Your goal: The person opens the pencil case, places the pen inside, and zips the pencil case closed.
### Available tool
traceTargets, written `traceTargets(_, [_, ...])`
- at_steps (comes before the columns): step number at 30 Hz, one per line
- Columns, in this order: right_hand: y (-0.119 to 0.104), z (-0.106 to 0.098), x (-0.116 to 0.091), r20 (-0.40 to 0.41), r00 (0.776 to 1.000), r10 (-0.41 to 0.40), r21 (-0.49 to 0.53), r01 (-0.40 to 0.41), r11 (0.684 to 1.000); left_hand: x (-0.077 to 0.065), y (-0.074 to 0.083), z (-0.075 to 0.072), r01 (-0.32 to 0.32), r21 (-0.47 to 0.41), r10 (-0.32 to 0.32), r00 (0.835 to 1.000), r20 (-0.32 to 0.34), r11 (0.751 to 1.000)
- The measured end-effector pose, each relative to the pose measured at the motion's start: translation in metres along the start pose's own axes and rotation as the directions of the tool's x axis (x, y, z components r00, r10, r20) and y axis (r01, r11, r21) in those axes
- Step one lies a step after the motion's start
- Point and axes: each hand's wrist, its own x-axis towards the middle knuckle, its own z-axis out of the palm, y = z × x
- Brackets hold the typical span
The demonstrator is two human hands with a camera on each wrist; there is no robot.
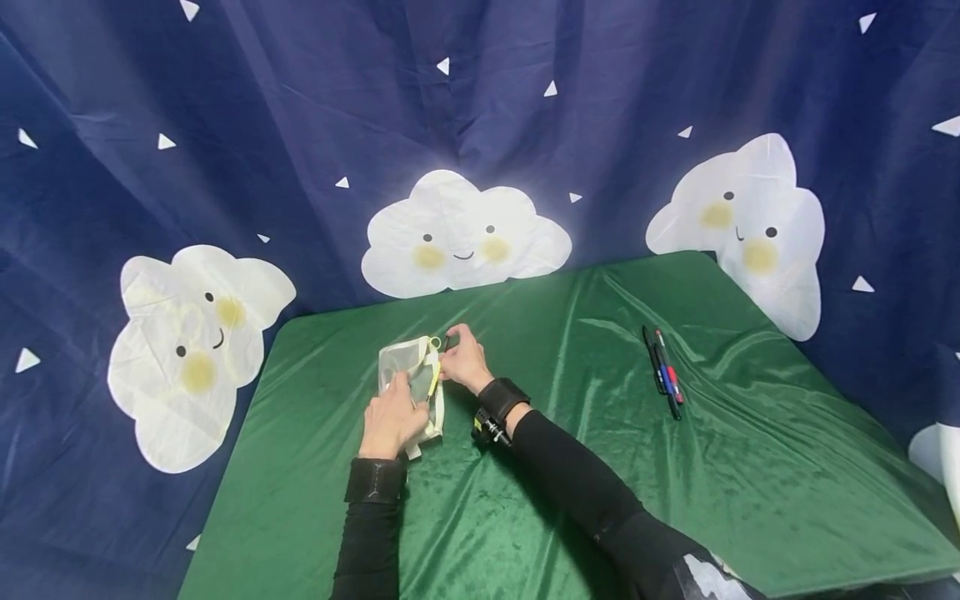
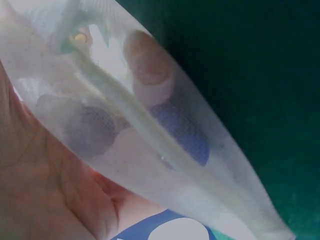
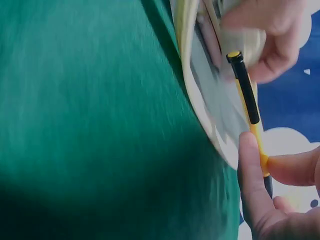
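Observation:
A translucent zip pouch (image 1: 397, 360) with pale yellow edging lies on the green cloth. My left hand (image 1: 393, 417) grips its near side, and the palm shows beside the pouch wall (image 2: 240, 175) in the left wrist view. Between thumb and fingers, my right hand (image 1: 467, 362) pinches a yellow-and-black pen (image 3: 248, 97). This pen slants across the pouch's opening in the right wrist view, its black end with a yellow tip towards my left fingers (image 3: 280, 55). Through the cloudy pouch wall, fingertips (image 2: 152, 67) show dimly; I cannot tell what the pouch contains.
Black, blue and red pens (image 1: 666, 379) lie together on the right part of the green cloth (image 1: 585, 500). Behind the table hangs a dark blue curtain (image 1: 300, 108) with white clouds and triangles.

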Motion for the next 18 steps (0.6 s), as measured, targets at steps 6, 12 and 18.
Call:
traceTargets(6, [0.0, 0.015, -0.006, 0.017, 0.996, 0.084, -0.073, -0.083, 0.994, 0.0, 0.001, -0.001, 0.006, -0.003, -0.006, 1.0, 0.004, 1.0])
traceTargets(12, [-0.001, 0.024, -0.012, 0.034, 0.993, 0.112, -0.136, -0.107, 0.985, 0.0, 0.001, -0.001, 0.002, 0.001, -0.002, 1.0, 0.004, 1.0])
traceTargets(18, [-0.003, 0.03, -0.016, 0.039, 0.997, 0.07, -0.27, -0.057, 0.961, -0.001, 0.002, -0.001, 0.004, -0.005, -0.004, 1.0, -0.005, 1.0])
